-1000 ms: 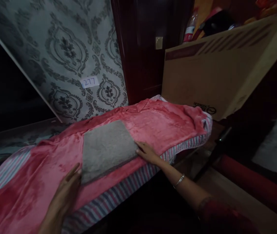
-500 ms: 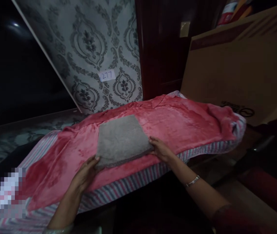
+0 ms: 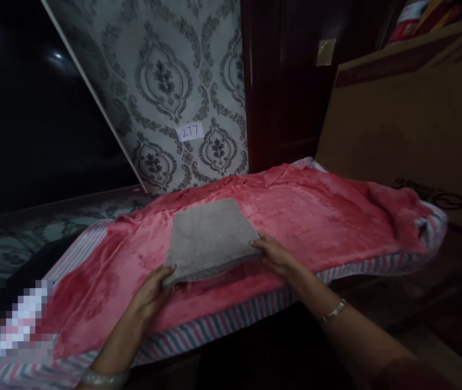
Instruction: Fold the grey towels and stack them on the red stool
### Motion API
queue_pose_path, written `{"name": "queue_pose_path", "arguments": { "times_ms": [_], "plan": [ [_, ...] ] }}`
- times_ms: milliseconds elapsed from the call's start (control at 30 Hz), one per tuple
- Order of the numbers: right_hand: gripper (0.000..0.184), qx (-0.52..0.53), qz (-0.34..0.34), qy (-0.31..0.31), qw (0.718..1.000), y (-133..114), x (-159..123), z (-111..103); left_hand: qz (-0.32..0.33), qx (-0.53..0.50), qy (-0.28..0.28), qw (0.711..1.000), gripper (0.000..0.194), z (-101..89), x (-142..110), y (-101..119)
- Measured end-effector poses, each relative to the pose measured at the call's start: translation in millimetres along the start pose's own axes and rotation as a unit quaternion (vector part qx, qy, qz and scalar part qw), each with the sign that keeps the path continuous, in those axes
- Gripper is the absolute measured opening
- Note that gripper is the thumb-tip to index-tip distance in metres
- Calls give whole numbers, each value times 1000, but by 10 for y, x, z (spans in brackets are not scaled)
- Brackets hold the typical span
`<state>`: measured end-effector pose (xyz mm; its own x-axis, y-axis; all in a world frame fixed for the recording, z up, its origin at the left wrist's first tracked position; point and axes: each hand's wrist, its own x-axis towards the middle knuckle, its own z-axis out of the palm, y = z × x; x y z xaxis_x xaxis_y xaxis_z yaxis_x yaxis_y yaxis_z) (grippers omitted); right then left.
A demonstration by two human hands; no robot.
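A folded grey towel (image 3: 209, 238) lies on a pink fleece blanket (image 3: 316, 211) spread over a striped mattress. My left hand (image 3: 152, 290) grips the towel's near left corner, thumb on top and fingers under. My right hand (image 3: 275, 255) holds the near right corner the same way. The near edge of the towel is raised a little off the blanket. A bangle sits on each wrist.
A patterned grey panel with a "277" label (image 3: 190, 131) leans behind the bed. A large cardboard box (image 3: 402, 119) stands at the right, beside a dark wooden door (image 3: 288, 92). The striped mattress edge (image 3: 231, 319) runs along the front. A blurred patch is at lower left.
Both hands went from resting beside the towel to gripping its near corners. The towel's near edge has lifted slightly. The camera has shifted left.
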<state>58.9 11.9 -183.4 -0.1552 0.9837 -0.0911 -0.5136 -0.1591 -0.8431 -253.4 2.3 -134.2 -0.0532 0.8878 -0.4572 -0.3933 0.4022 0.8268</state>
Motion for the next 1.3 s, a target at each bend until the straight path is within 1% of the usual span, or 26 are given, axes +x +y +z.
{"name": "queue_pose_path", "arguments": {
  "times_ms": [33, 67, 100, 167, 233, 333, 400, 500, 567, 700, 800, 867, 933, 1033, 1100, 1133, 1167, 1233, 1300],
  "plan": [
    [36, 1, -4, -5, 1000, -10, -24, -15, 12, 0, -4, 1000, 15, -2, -23, -1],
    [38, -2, 7, -12, 1000, -17, -50, -39, 14, 5, -7, 1000, 18, -12, -43, -5],
    [38, -7, 29, -21, 999, -21, -72, -66, 3, 11, -5, 1000, 20, -26, -58, -11],
    [37, -21, 74, -39, 996, -35, -81, -122, -51, 9, 9, 999, 20, -50, -61, -14],
    [35, -41, 86, -49, 994, -69, -16, -161, -86, 4, 13, 996, 17, -52, -21, 4],
    [31, -73, 75, -43, 994, -146, 221, -192, -85, -10, 3, 996, 21, 3, 110, 77],
    [24, -90, 77, -22, 993, -200, 435, -207, -92, -16, 2, 996, 26, 65, 226, 145],
    [12, -119, 114, 23, 986, -273, 747, -210, -108, -12, 4, 994, 30, 163, 410, 256],
    [9, -136, 136, 50, 980, -308, 908, -184, -110, -12, 2, 994, 32, 214, 523, 318],
    [9, -140, 130, 69, 979, -299, 1070, -85, -99, -17, -2, 995, 31, 252, 691, 351],
    [28, -139, 105, 58, 983, -252, 1095, -34, -92, 8, 1, 996, 32, 253, 724, 336],
    [35, -150, 81, 49, 984, -284, 1104, -23, -61, 27, 1, 998, 35, 276, 681, 365],
    [32, -170, 62, 36, 983, -422, 1125, -20, -17, 33, 6, 999, 37, 336, 580, 434],
    [26, -204, 45, -18, 978, -806, 1187, -17, 30, 7, 6, 1000, 42, 482, 364, 499],
    [27, -227, 29, -54, 972, -1068, 1245, -32, 52, -32, -6, 998, 48, 587, 235, 412],
    [30, -240, 19, -64, 968, -1163, 1275, -53, 47, -54, -8, 997, 50, 633, 191, 316],
    [33, -259, 10, -63, 964, -1223, 1303, -88, 27, -78, -5, 997, 50, 670, 165, 191],
    [33, -325, 5, -23, 946, -1231, 1339, -202, -43, -120, 4, 992, 44, 712, 161, -99],
    [23, -394, 20, 30, 918, -1131, 1325, -369, -94, -150, -8, 984, 38, 705, 203, -350]
  ]
}}
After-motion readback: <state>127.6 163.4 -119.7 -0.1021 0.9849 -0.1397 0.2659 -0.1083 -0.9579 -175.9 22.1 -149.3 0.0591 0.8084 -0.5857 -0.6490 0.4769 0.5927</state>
